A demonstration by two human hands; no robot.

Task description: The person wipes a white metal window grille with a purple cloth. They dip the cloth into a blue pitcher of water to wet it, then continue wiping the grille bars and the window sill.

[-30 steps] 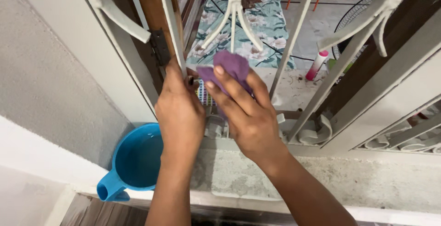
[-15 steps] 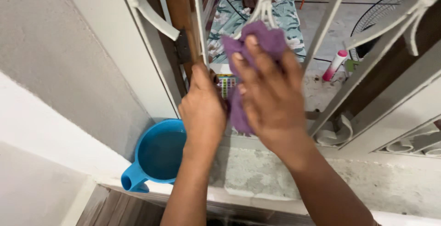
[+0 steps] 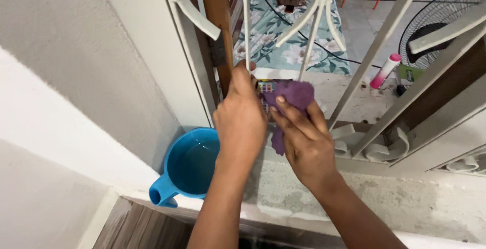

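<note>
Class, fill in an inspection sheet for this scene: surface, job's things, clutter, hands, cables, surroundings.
Surface: rough concrete sill, stained.
Job's things: purple cloth pressed on a thin bar of the white metal grille; blue jug holding water on the sill.
Clutter: pink and white bottle on the floor beyond.
Hands: left hand grips a grille bar; right hand holds the cloth.
Cables: black cable across the floral mat.
Surroundings: fan, grey wall.
</note>
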